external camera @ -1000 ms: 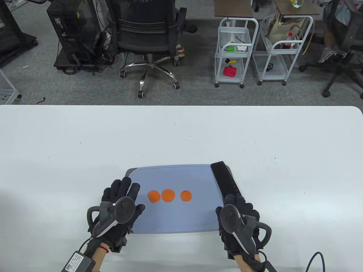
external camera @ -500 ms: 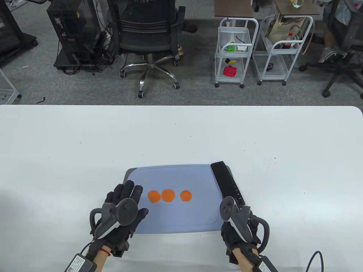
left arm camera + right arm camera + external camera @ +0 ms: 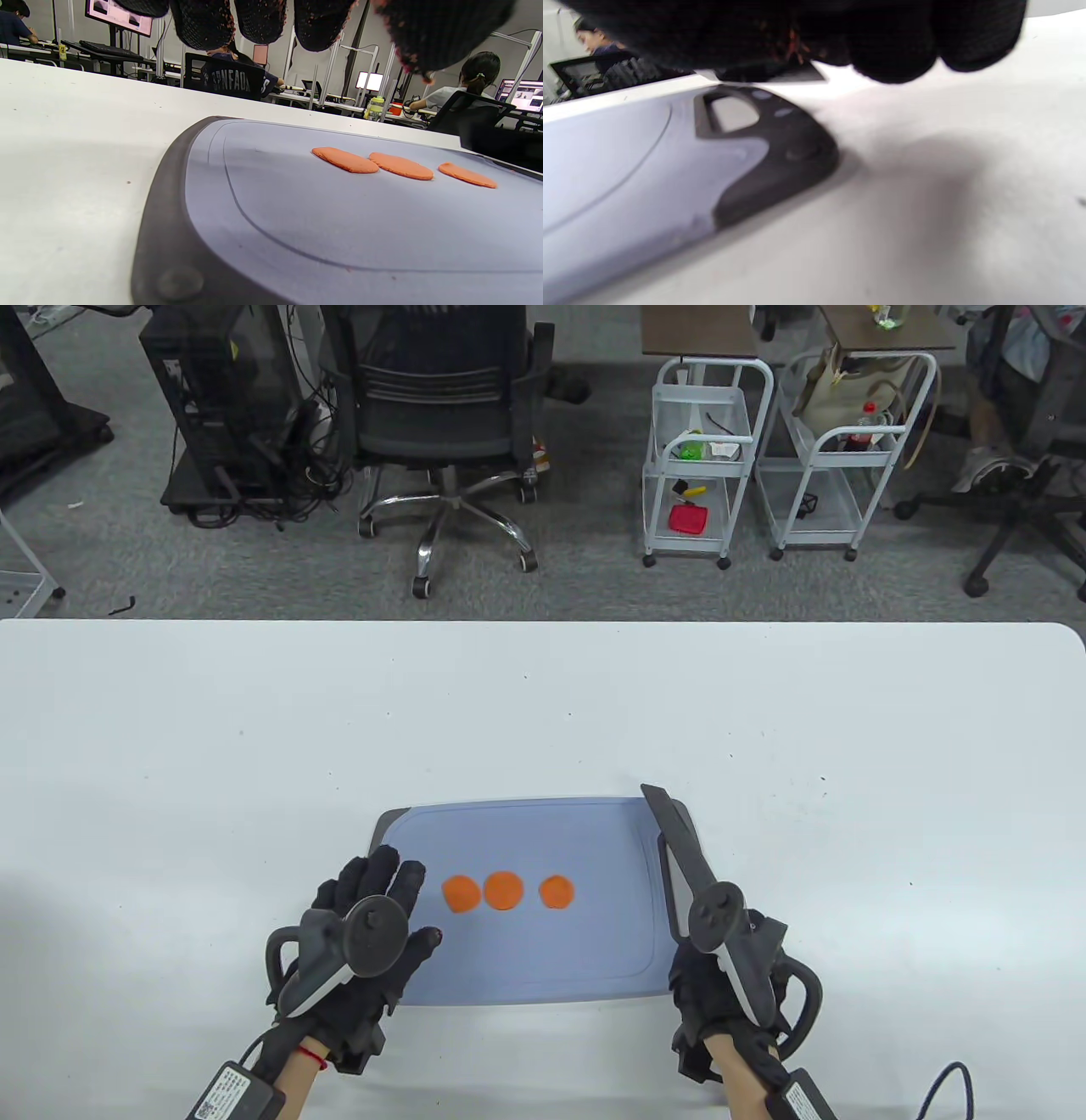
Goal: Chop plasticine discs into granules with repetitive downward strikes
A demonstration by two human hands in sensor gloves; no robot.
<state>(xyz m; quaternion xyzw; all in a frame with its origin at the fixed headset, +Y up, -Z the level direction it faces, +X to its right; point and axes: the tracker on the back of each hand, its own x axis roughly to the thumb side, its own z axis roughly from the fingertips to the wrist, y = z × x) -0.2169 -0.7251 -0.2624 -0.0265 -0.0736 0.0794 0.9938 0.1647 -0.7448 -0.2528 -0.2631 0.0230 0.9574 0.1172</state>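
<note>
Knife (image 3: 676, 840) has tilted edgewise, tip pointing away.

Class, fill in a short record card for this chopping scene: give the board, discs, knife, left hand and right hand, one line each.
board: blue-grey cutting board on the white table
discs: three orange plasticine discs in a row, all whole
knife: black cleaver tilted onto its edge at the board's right side
left hand: fingers spread, resting at the board's left edge
right hand: grips the cleaver's handle
</note>
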